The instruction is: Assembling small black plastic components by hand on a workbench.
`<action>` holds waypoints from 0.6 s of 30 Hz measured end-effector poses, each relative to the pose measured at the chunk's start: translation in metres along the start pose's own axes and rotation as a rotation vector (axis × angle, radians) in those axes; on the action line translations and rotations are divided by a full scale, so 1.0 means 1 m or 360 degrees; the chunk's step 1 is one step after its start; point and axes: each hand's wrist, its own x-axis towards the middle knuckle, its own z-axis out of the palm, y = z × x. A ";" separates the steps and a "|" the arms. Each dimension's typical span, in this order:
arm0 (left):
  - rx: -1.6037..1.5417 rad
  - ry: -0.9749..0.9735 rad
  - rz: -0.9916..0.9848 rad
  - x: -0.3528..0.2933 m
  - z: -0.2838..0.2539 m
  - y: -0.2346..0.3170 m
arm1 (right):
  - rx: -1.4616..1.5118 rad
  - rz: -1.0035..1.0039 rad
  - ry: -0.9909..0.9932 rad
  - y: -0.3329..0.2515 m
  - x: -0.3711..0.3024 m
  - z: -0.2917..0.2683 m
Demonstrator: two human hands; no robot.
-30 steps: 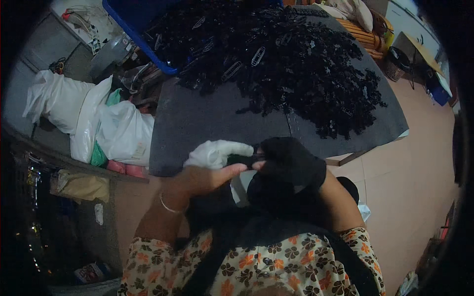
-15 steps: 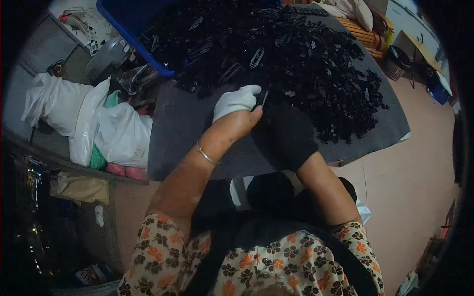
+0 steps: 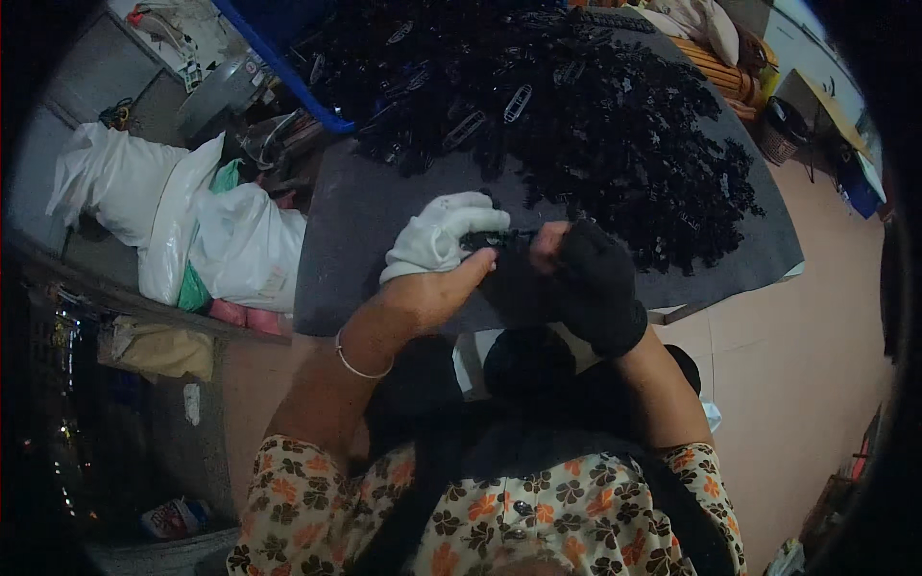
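My left hand, in a white glove with the thumb bare, is closed around a small black plastic part. The part is dark and partly hidden by the fingers, so its full shape does not show. Close by on the right, my right hand wears a black glove with bare fingertips. Its thumb and fingers are pinched together by the part's right end, slightly blurred; what they grip is too dark to make out. Both hands are over the near part of a grey-covered table. Beyond them spreads a large heap of black plastic parts.
A blue crate lies tipped at the heap's left. White sacks are stacked left of the table. A dark waste bin stands on the floor at the far right, near bundled orange rods.
Both hands have drawn back toward my body from the heap's edge. The right hand has turned, and its bare fingertips now show beside the left hand. The view has shifted slightly.
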 end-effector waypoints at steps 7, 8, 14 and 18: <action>-0.1042 -0.0411 -0.0909 0.003 -0.013 0.037 | -0.0312 -0.0410 0.0142 -0.003 -0.004 -0.002; -0.1048 -0.0431 -0.0954 0.001 -0.011 0.033 | -0.0310 -0.0412 0.0144 -0.004 -0.004 -0.003; -0.1305 -0.0330 -0.0992 -0.010 -0.009 0.027 | -0.0509 -0.0503 -0.0173 -0.013 -0.009 -0.008; -0.1245 -0.0153 -0.1075 -0.022 -0.009 0.030 | -0.0605 -0.0665 -0.0147 -0.012 -0.019 0.002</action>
